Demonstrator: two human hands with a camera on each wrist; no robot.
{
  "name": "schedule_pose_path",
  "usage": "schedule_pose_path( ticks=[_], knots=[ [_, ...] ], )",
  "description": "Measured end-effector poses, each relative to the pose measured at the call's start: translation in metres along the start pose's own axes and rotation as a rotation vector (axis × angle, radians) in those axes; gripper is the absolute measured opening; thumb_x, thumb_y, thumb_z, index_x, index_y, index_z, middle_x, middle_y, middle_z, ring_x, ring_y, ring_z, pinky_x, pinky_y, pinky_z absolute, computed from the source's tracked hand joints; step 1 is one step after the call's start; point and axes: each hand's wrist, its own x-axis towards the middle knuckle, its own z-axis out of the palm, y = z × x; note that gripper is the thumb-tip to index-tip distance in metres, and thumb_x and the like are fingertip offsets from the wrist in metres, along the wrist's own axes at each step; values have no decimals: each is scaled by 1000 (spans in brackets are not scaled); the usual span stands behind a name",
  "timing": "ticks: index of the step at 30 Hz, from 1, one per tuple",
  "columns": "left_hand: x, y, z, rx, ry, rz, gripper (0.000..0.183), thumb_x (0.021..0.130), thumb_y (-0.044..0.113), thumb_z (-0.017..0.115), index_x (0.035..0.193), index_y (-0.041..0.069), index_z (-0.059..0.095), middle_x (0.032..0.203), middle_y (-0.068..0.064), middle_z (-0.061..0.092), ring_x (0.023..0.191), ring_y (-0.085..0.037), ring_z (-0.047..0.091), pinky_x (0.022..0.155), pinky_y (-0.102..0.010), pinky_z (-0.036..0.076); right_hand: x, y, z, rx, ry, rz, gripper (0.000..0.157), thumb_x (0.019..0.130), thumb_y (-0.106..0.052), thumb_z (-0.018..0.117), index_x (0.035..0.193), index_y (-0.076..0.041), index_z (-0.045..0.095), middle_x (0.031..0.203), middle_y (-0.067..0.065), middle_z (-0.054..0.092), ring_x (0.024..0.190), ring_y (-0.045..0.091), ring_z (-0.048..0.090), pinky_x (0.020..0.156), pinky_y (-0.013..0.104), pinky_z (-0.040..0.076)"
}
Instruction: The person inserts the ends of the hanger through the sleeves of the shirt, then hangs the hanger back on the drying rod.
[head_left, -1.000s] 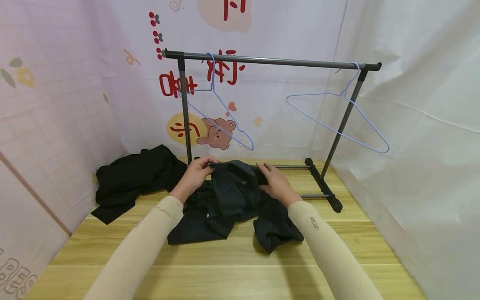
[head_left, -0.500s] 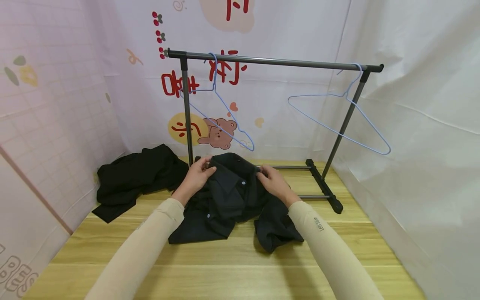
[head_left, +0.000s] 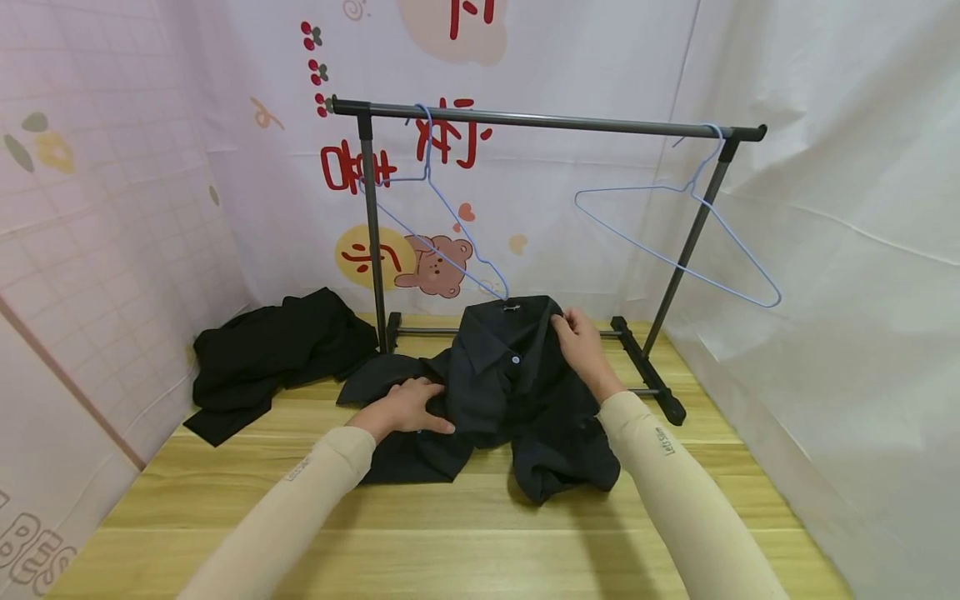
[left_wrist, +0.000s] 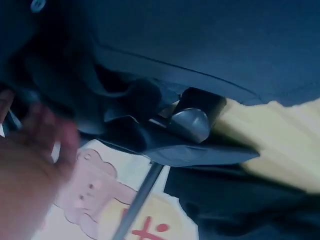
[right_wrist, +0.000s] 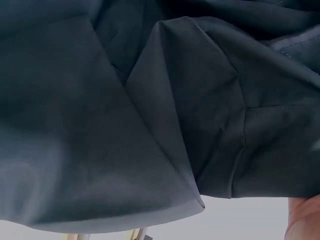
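A black button-up shirt lies bunched on the table with its collar raised toward me and a small label at the neck. My right hand pinches the right side of the collar. In the right wrist view, shirt fabric fills most of the frame and a fingertip shows at its lower edge. My left hand is spread over the shirt's left part, thumb apart from the fingers. The left wrist view has that hand blurred beside dark folds of cloth.
Behind the shirt stands a dark metal garment rack. Two blue wire hangers, a left one and a right one, hang from its bar. Another black garment lies in a heap at the left. White printed curtains enclose the wooden table.
My left hand has let go of the collar and moved down onto the shirt's left part. My right hand has moved right and slightly up with the collar, which now stands more upright and open.
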Motion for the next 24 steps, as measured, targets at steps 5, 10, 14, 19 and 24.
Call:
schedule_pose_path(
  ticks=[5,10,14,19,24],
  knots=[
    [-2,-3,10,273,121,90,15,89,30,76,100,20,75,107,-5,59,99,-29,52,88,-49,40,2,2,-3,-19,12,3,35,106,-39,44,90,-7,47,82,12,43,73,30,44,67,38,37],
    [-5,-13,-4,290,210,74,7,94,21,69,87,20,70,90,0,56,86,-25,52,78,-45,40,1,3,-10,-12,60,33,36,106,-40,42,94,-7,47,82,11,43,72,28,44,68,37,37],
    [-11,-25,-32,203,329,-33,10,98,18,63,92,12,68,92,-5,58,88,-28,55,80,-48,42,1,1,-18,-47,167,53,35,107,-37,41,90,-7,45,76,9,42,66,27,42,63,37,36],
    [-23,-39,-66,90,509,-182,16,101,15,57,97,3,66,96,-14,61,89,-33,57,78,-51,43,1,5,-27,-56,256,115,36,106,-38,40,86,-8,42,76,10,40,65,27,40,61,38,34],
    [-31,-55,-70,153,485,-255,16,98,13,57,92,2,67,90,-14,61,84,-33,58,76,-51,45,0,15,-29,-24,153,101,35,105,-36,44,85,-8,43,78,9,41,68,26,40,63,36,34]
  ],
)
